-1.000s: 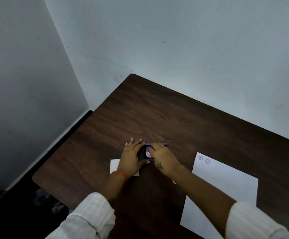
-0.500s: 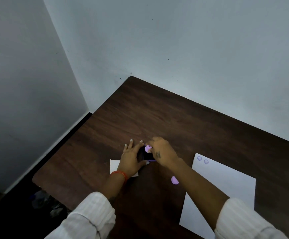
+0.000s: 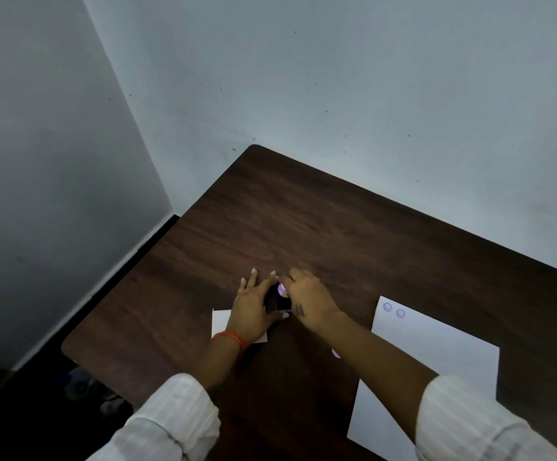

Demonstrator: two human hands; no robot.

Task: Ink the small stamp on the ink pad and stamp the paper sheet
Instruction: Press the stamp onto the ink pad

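While the left hand [image 3: 250,311] lies flat, fingers spread and palm down, it braces the small black ink pad [image 3: 274,303] between thumb and forefinger on the dark wood-grain counter [image 3: 303,227]. Its wrist, with an orange thread band [image 3: 230,337], rests over a small white paper slip [image 3: 221,322]. Right hand [image 3: 307,302] is curled, knuckles up, fingers closed on the small round lilac stamp [image 3: 282,290], held at the pad's far end; whether it touches the ink surface cannot be told. Forearm crosses in from the lower right, white striped sleeve [image 3: 470,424] pushed up. White paper sheet [image 3: 436,361] lies to the right, well apart, bearing two purple round stamp marks [image 3: 393,310] near its top corner.
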